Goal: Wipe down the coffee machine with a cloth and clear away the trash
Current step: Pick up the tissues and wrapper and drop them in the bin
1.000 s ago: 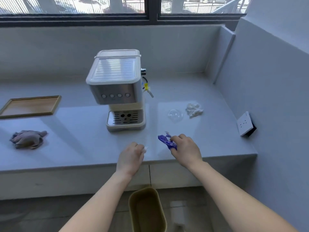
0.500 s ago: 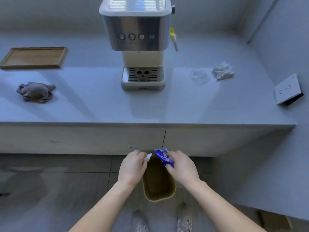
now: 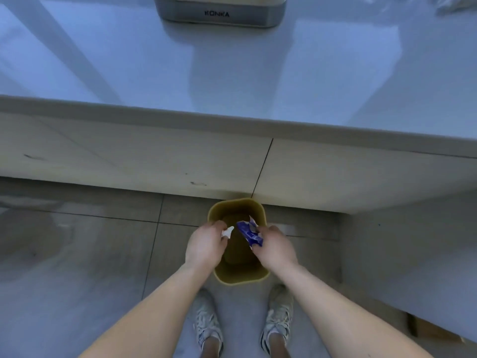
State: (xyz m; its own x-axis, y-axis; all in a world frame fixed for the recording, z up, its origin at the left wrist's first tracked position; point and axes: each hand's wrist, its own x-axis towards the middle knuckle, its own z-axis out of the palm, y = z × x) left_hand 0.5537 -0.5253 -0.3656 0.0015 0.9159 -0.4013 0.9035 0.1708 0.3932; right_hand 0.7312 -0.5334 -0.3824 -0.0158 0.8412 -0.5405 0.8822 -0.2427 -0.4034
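L hand (image 3: 206, 248) pinching white scrap (image 3: 228, 231), R hand (image 3: 276, 250) gripping blue wrapper (image 3: 249, 233), both hovering over bin (image 3: 258, 210); light pieces risk drifting past rim w/ early release.

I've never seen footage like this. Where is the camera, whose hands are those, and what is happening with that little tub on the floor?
There is no robot here. A person wears a wide-angle camera on the head, so you are looking down as they do, past their hands to their shoes. The left hand pinches a small white scrap. The right hand grips a crumpled blue wrapper. Both are held over the open mouth of a yellowish bin, which stands on the floor in front of the cabinet. Above that is the pale counter. At the top edge you see only the base of the coffee machine, marked KONKA. The trash looks about to be dropped in.
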